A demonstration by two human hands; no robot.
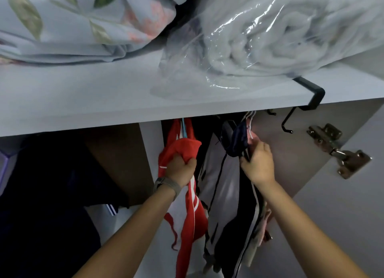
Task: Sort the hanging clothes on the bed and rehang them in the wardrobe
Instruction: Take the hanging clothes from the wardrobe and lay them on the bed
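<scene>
The left hand (181,168) grips a red jacket (185,205) hanging in the wardrobe. The right hand (258,163) pinches dark striped garments (239,221) beside it. No readable writing shows.

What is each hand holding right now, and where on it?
Left hand grips the red garment by bunched fabric near its top. Right hand holds the dark garments near their upper edge.

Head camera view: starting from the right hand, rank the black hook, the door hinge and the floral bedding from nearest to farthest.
1. Black hook: just above and right of the right hand, under the shelf edge.
2. Door hinge: farther right, on the wardrobe's side.
3. Floral bedding: far upper left, on top of the shelf.
</scene>
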